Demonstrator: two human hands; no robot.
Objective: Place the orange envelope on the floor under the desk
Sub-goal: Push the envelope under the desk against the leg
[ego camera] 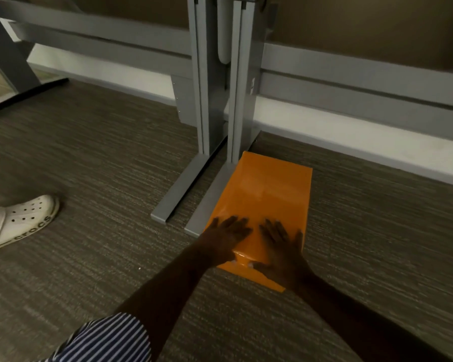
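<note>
Envelope (264,197) flat on carpet (89,158) beside desk leg (242,100).
Left hand (226,236) and right hand (280,246) press its six o'clock end, fingers spread flat, gripping nothing.

The orange envelope (264,202) looks smooth and glossy, catching light; beside it the desk (212,105) legs are matt grey metal; the floor (102,158) beneath is rough, ribbed carpet

The white clog (19,222) at the left edge reads "crocs" along its sole rim.
</note>
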